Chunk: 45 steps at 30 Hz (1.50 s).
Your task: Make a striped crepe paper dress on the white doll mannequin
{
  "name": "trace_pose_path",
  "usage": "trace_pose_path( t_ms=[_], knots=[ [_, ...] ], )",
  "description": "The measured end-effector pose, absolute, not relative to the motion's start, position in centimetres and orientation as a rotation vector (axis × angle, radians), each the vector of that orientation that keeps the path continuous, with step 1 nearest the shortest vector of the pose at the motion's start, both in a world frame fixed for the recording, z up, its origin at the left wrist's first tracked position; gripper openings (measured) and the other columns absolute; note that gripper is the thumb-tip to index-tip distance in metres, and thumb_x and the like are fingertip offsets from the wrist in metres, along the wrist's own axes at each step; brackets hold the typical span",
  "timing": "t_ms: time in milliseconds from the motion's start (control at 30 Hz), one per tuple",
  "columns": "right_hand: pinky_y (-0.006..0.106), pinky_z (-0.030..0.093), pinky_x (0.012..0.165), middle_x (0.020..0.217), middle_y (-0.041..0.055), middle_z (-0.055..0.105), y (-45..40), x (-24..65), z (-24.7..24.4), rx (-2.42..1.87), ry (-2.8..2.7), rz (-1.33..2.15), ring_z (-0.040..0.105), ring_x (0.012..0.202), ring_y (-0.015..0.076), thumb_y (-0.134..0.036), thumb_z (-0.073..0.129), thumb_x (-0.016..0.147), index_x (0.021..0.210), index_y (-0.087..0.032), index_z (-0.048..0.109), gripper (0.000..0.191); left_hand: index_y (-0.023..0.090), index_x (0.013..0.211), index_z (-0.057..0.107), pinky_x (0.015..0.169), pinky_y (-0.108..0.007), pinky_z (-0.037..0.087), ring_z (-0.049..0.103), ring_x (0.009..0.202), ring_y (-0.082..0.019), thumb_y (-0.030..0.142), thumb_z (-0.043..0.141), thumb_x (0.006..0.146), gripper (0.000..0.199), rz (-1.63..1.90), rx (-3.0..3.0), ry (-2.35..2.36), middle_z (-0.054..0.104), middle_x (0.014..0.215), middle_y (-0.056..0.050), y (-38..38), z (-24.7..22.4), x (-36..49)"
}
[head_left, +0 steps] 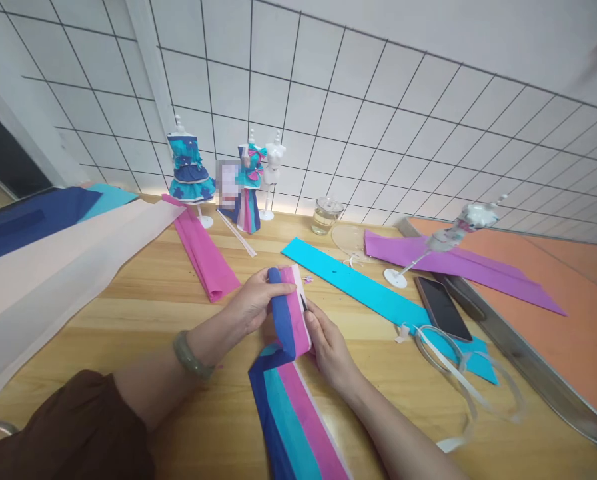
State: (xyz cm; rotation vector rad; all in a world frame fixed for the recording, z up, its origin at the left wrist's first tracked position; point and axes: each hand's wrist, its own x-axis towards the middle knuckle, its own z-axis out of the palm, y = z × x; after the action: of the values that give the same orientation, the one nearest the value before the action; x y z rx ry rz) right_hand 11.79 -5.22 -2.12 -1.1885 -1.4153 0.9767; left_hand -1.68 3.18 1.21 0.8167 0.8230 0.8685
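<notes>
Gripping the folded upper part of the striped strip [296, 320], your left hand [256, 297] has its thumb laid across the front face, the other fingers mostly hidden behind; your right hand [328, 343] is closed around a dark pointed tool [303, 303] at the strip's pale right edge, its thumb and forefinger close to that edge, though most of the tool is covered and you cannot tell its kind. The strip, banded navy, teal, pink and white, is held above the wooden table [218, 413] between your hands; its lower length runs down toward you. Beyond your left hand lies a folded magenta piece [203, 257]; a flat cyan strip [358, 283] slants away past your right hand, with a loose white ribbon [433, 350] partly over it and a phone [443, 309] by its near end. Near the tiled wall [323, 100] stand a mini mannequin in a tiered blue dress [191, 170], another in a striped dress [251, 193], and a bare white mannequin [273, 163]; a glass cup [327, 217] sits to their right.
</notes>
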Motion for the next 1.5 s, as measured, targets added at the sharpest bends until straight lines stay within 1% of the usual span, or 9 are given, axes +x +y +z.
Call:
trace_pose_path(
  t_ms=[67, 167, 333, 433, 600, 800, 1067, 1267, 1500],
  knots=[
    [0.038, 0.034, 0.106, 0.134, 0.0012, 0.053, -5.2, 11.9, -2.3, -1.190, -1.400, 0.995, 0.047, 0.124, 0.0211, -0.043, 0.037, 0.094, 0.135, -0.029, 0.045, 0.043, 0.015, 0.088, 0.056, 0.066, -0.027, 0.049, 0.059, 0.069, -0.014, 0.015, 0.076, 0.058, 0.036, 0.879, 0.808, 0.817, 0.062, 0.078, -0.002, 3.2, 1.2, -1.6],
    [0.040, 0.027, 0.111, 0.142, 0.0011, 0.043, -5.4, 12.0, -2.6, -1.244, -1.336, 1.020, 0.037, 0.132, 0.0210, -0.045, 0.038, 0.093, 0.138, -0.027, 0.040, 0.049, 0.015, 0.089, 0.057, 0.067, -0.025, 0.048, 0.059, 0.069, -0.012, 0.013, 0.076, 0.058, 0.036, 0.900, 0.791, 0.811, 0.061, 0.078, -0.001, 3.2, 1.2, -1.4],
    [0.040, 0.020, 0.114, 0.148, 0.0012, 0.033, -5.5, 12.2, -2.7, -1.306, -1.266, 1.043, 0.028, 0.137, 0.0194, -0.049, 0.040, 0.091, 0.141, -0.024, 0.034, 0.056, 0.017, 0.104, 0.057, 0.069, -0.024, 0.048, 0.059, 0.076, -0.012, 0.013, 0.077, 0.057, 0.051, 0.978, 0.793, 0.844, 0.062, 0.088, -0.001, 2.8, 0.9, -1.2],
    [0.039, 0.017, 0.115, 0.149, 0.0007, 0.030, -5.4, 12.2, -2.6, -1.296, -1.269, 1.024, 0.025, 0.138, 0.0177, -0.049, 0.040, 0.091, 0.141, -0.024, 0.034, 0.056, 0.017, 0.106, 0.056, 0.068, -0.024, 0.048, 0.059, 0.076, -0.012, 0.013, 0.077, 0.057, 0.053, 1.010, 0.818, 0.852, 0.062, 0.089, -0.002, 2.4, 0.7, -1.0],
    [0.041, 0.018, 0.115, 0.148, 0.0013, 0.031, -5.4, 12.2, -2.7, -1.298, -1.276, 0.966, 0.024, 0.138, 0.0202, -0.049, 0.042, 0.091, 0.140, -0.025, 0.037, 0.055, 0.018, 0.108, 0.053, 0.065, -0.024, 0.050, 0.059, 0.070, -0.011, 0.012, 0.075, 0.060, 0.053, 0.999, 0.800, 0.816, 0.063, 0.087, -0.002, 1.5, 0.5, -0.5],
    [0.040, 0.019, 0.115, 0.148, 0.0020, 0.031, -5.3, 12.1, -2.7, -1.306, -1.275, 0.930, 0.025, 0.138, 0.0193, -0.048, 0.041, 0.092, 0.140, -0.023, 0.037, 0.054, 0.019, 0.108, 0.051, 0.057, -0.025, 0.050, 0.058, 0.062, -0.011, 0.013, 0.072, 0.063, 0.050, 0.951, 0.763, 0.787, 0.062, 0.081, -0.001, 0.8, 0.3, -0.1],
    [0.039, 0.020, 0.114, 0.147, 0.0032, 0.032, -5.2, 12.1, -2.6, -1.302, -1.265, 0.935, 0.026, 0.137, 0.0188, -0.048, 0.040, 0.092, 0.139, -0.022, 0.039, 0.054, 0.020, 0.106, 0.055, 0.058, -0.024, 0.050, 0.059, 0.064, -0.012, 0.016, 0.074, 0.063, 0.047, 0.940, 0.768, 0.764, 0.060, 0.081, -0.001, 0.5, 0.1, 0.0],
    [0.040, 0.021, 0.114, 0.145, 0.0046, 0.038, -5.2, 12.2, -2.5, -1.308, -1.266, 0.921, 0.029, 0.136, 0.0199, -0.050, 0.041, 0.091, 0.137, -0.021, 0.042, 0.054, 0.019, 0.102, 0.057, 0.059, -0.024, 0.050, 0.059, 0.064, -0.011, 0.015, 0.073, 0.063, 0.042, 0.943, 0.756, 0.734, 0.060, 0.079, 0.000, 0.5, -0.1, 0.1],
    [0.040, 0.020, 0.114, 0.144, 0.0037, 0.039, -5.2, 12.1, -2.6, -1.291, -1.273, 0.913, 0.031, 0.135, 0.0201, -0.050, 0.041, 0.091, 0.136, -0.023, 0.043, 0.053, 0.019, 0.101, 0.056, 0.058, -0.024, 0.049, 0.060, 0.065, -0.013, 0.016, 0.075, 0.060, 0.045, 0.945, 0.733, 0.770, 0.062, 0.079, -0.001, 0.5, 0.1, 0.1]
  ],
)
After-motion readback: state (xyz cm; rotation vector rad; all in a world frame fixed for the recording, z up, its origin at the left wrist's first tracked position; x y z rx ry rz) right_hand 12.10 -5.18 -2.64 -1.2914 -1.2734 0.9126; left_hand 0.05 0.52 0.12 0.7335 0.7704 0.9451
